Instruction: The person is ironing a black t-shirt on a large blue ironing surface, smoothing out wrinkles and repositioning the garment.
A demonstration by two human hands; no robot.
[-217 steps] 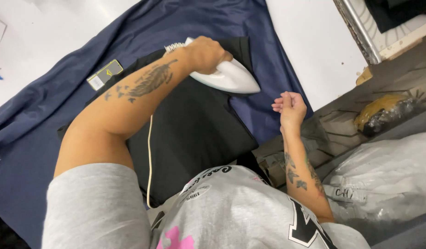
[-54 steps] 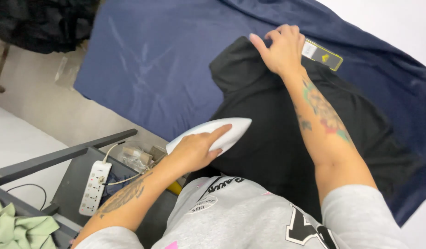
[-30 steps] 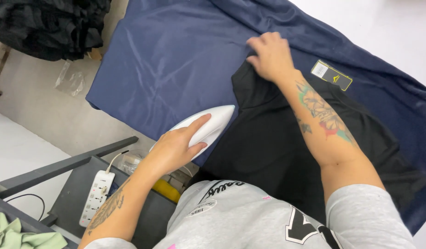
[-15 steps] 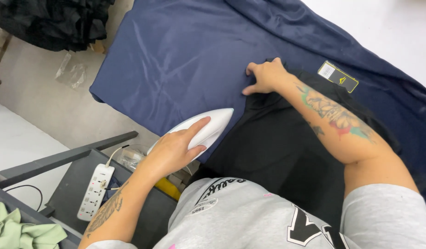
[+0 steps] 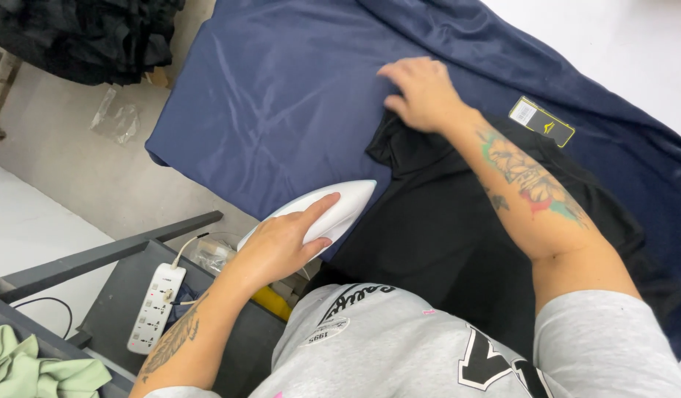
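Black shirt [image 5: 458,228] lies on the blue cloth [image 5: 281,110] that covers the surface. The left hand [image 5: 281,247] grips a white iron [image 5: 333,210] at the shirt's near edge. The right hand [image 5: 421,92] lies flat and open on the shirt's far corner, which looks bunched. I think the pressing is only partly done, with wrinkles left. A small tag [image 5: 541,121] lies beside the shirt.

There are two hands: the left hand [image 5: 281,247] and the right hand [image 5: 421,92]. There is one white iron [image 5: 333,210], one black garment [image 5: 458,236], one navy blue cloth [image 5: 281,103] and one tag [image 5: 541,121]. One white power strip [image 5: 156,298] shows at the lower left, beside one green cloth [image 5: 31,372]. One dark pile of clothes [image 5: 82,33] lies at the upper left.
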